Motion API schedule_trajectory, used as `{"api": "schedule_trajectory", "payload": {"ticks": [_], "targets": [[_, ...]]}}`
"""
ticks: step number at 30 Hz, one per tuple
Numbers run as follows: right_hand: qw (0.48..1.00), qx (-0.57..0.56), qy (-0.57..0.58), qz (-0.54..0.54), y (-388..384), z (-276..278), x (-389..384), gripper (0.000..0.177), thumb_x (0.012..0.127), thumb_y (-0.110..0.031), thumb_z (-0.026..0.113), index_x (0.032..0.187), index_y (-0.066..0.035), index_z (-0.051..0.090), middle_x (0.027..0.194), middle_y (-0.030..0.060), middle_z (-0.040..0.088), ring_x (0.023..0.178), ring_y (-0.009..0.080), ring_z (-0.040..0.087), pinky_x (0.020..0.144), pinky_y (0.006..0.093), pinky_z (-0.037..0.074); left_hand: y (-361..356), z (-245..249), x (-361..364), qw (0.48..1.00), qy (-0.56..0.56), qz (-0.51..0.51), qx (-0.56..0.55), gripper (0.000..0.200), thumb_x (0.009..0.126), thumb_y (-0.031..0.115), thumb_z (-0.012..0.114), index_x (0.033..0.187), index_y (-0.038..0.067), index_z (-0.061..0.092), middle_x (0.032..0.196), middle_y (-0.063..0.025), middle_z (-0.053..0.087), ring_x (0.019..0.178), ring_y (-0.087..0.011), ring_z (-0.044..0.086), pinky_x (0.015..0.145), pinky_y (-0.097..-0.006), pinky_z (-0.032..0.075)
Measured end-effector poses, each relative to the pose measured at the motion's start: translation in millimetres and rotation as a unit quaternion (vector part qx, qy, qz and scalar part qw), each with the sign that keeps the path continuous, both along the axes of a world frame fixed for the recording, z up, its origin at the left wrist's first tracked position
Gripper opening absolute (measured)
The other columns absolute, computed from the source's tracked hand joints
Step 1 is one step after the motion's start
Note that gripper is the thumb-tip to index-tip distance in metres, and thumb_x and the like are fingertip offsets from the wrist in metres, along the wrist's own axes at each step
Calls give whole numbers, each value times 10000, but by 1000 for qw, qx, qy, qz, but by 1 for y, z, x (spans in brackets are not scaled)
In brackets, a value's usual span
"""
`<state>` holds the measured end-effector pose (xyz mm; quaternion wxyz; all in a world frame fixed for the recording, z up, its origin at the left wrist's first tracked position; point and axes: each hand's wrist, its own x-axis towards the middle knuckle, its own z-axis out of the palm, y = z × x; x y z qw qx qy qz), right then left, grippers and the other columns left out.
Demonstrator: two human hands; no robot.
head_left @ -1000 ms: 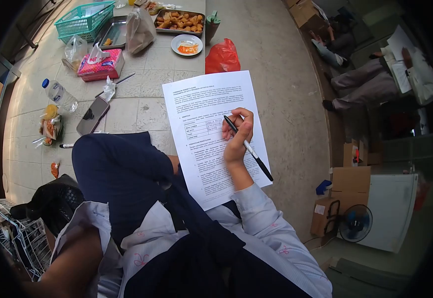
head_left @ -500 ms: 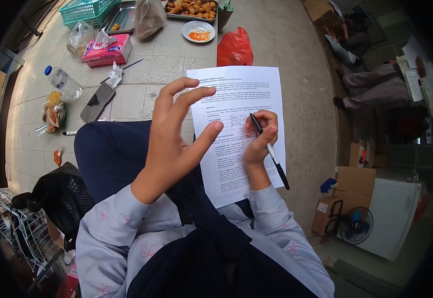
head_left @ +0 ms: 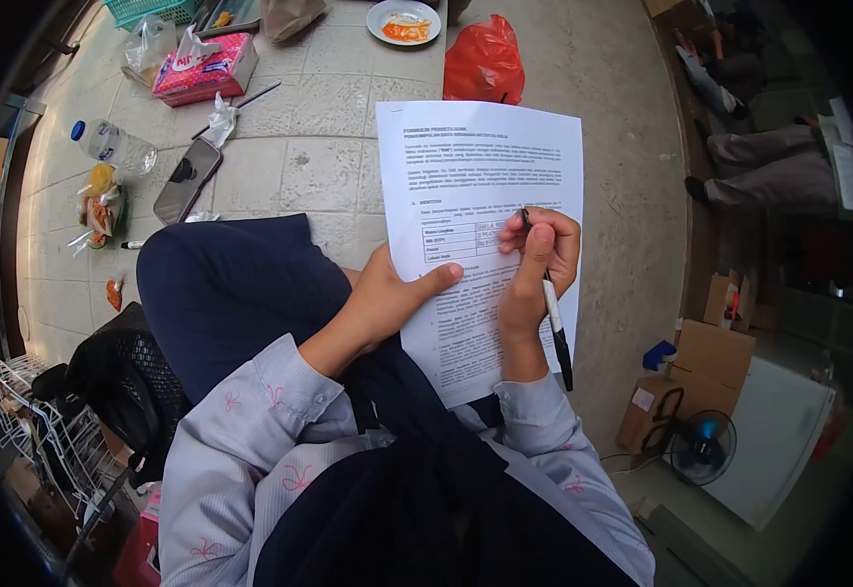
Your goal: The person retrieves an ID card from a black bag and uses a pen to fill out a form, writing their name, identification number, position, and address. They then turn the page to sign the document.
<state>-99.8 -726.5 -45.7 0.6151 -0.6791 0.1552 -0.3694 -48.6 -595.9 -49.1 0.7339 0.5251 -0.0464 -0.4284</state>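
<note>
A white printed form [head_left: 480,152] lies over my lap, with a small table of handwritten entries in its middle. My left hand [head_left: 387,301] grips the form's left edge, thumb on top and the other fingers hidden behind the sheet. My right hand [head_left: 540,279] is closed around a black-and-white pen [head_left: 554,321] over the right side of the form. The pen's one end shows above the fingers near the handwritten rows. Its other end, black, points down toward my right sleeve.
On the tiled surface to the left are a smartphone [head_left: 188,182], a water bottle [head_left: 113,147], snack packets [head_left: 100,210] and a pink tissue pack [head_left: 205,70]. A sauce-stained plate [head_left: 404,23] and red plastic bag [head_left: 485,61] lie ahead. Rightward are a fan [head_left: 703,446], cardboard boxes [head_left: 712,357] and a person's legs [head_left: 769,174].
My left hand, raised with spread fingers before, has come down and taken hold of the form's left edge. The form and my right hand with the pen have shifted slightly.
</note>
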Motion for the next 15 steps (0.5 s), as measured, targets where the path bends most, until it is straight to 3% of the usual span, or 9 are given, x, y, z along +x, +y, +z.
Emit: {"api": "schedule_trajectory", "payload": {"ticks": [3, 5, 8, 10, 12, 15], "targets": [[998, 51, -35, -3, -5, 9, 11, 287, 888, -309, 398, 874, -31, 465, 768, 62, 526, 631, 77, 469, 593, 197, 402, -6, 4, 12, 997, -79, 15, -2, 364, 758, 128, 617, 1045, -43, 473, 959, -132, 569, 869, -174, 549, 738, -292, 455], [999, 38, -31, 13, -4, 21, 25, 385, 886, -388, 358, 857, -25, 482, 740, 69, 549, 659, 102, 498, 610, 214, 413, 3, 3, 38, 998, -36, 57, -7, 358, 761, 129, 615, 1040, -47, 475, 951, -138, 572, 857, -179, 555, 734, -293, 459], [985, -153, 13, 78, -2, 24, 50, 509, 866, -453, 347, 749, -13, 574, 695, 69, 604, 770, 210, 554, 702, 294, 433, 37, -2, 88, 992, -37, 110, -41, 392, 762, 186, 620, 1038, -55, 479, 946, -158, 570, 838, -212, 575, 727, -309, 475], [969, -227, 37, 95, 5, 17, 73, 425, 850, -388, 438, 734, -10, 592, 713, 73, 607, 850, 270, 545, 765, 353, 424, 59, -12, 121, 992, -48, 115, -13, 445, 749, 191, 635, 1074, -56, 458, 976, -163, 555, 886, -219, 552, 762, -319, 454], [963, -234, 84, 100, 13, -4, 96, 198, 791, -231, 574, 769, -35, 595, 733, 84, 601, 884, 293, 528, 797, 347, 407, 69, -31, 152, 991, -62, 122, 11, 478, 737, 191, 648, 1088, -61, 445, 1010, -157, 545, 912, -228, 540, 777, -321, 443], [954, -263, 128, 69, 25, -44, 128, 132, 762, -168, 597, 859, -84, 566, 790, 69, 611, 995, 292, 487, 860, 367, 354, 69, -72, 188, 994, -56, 88, 32, 462, 711, 172, 664, 1071, -49, 477, 1000, -145, 560, 898, -230, 554, 789, -320, 439]]}}
